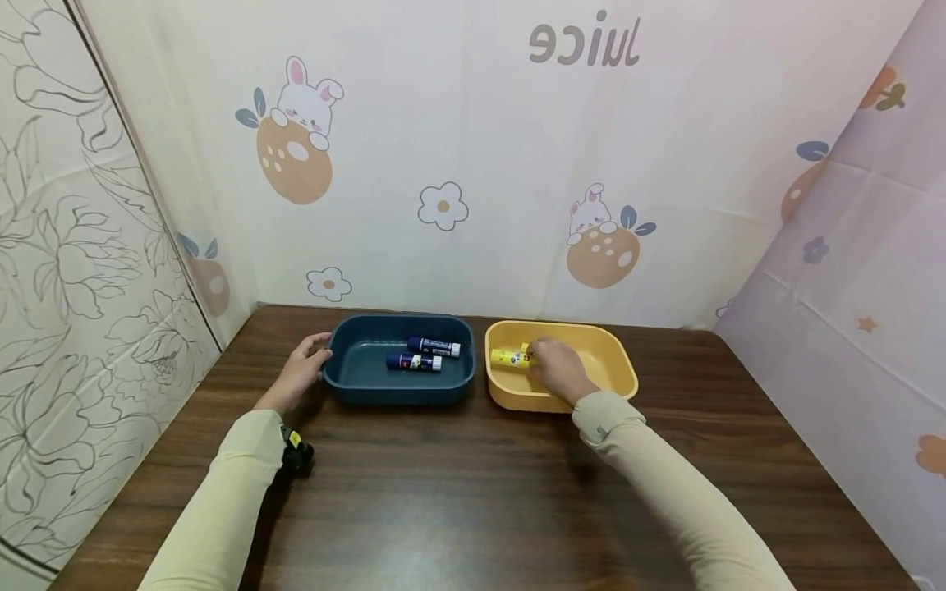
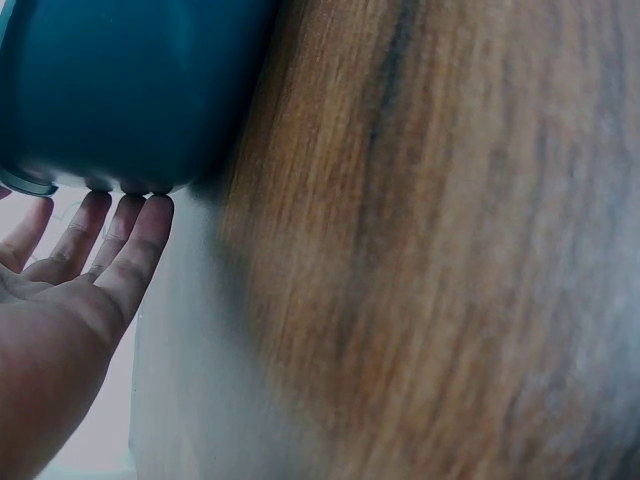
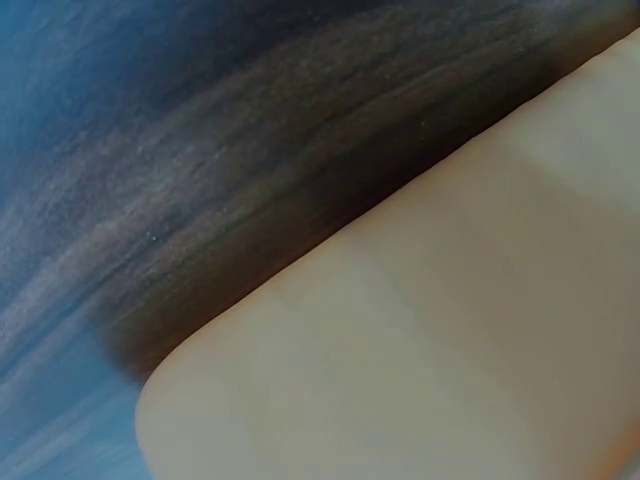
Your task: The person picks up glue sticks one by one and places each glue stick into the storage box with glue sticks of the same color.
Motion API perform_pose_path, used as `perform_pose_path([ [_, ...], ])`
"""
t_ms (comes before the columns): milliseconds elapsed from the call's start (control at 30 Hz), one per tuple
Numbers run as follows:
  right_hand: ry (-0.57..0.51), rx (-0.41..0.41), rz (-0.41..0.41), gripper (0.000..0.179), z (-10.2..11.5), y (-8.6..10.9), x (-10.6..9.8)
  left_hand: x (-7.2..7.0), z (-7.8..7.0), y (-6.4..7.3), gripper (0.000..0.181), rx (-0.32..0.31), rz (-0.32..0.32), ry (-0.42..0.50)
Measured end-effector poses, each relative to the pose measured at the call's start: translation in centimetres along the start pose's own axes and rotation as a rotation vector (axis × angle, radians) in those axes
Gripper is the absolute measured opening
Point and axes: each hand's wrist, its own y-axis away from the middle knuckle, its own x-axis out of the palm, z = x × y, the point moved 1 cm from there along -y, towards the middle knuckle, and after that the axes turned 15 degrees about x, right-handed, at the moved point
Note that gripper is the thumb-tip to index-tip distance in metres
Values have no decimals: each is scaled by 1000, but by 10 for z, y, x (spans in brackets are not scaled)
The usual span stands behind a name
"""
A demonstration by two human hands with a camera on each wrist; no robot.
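Note:
At the left end of the dark blue basin (image 1: 399, 396), my left hand (image 1: 297, 371) rests its fingertips on the outer wall. The left wrist view shows those fingers (image 2: 135, 255) nearly straight against the basin (image 2: 130, 90). Two dark blue glue sticks with white caps, a nearer one (image 1: 414, 362) and a farther one (image 1: 433, 346), lie inside it. My right hand (image 1: 559, 369) reaches into the yellow basin (image 1: 621, 386) and pinches a yellow glue stick (image 1: 510, 358) by its right end. More yellow shows just behind, partly hidden by the fingers.
Both basins stand side by side near the back of the brown wooden table (image 1: 414, 492), with a narrow gap between. Behind them hangs a printed curtain (image 1: 473, 271). A pale wall (image 3: 400, 350) fills much of the right wrist view. A black device (image 1: 297, 455) sits by my left wrist.

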Motion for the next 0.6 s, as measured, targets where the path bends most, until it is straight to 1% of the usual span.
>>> perform_pose_path([
  [267,20,12,56,21,-2,-6,5,0,0,0,50,6,0,-2],
  [600,26,14,94,16,-4,-8,9,0,1,-1,50,12,-4,2],
])
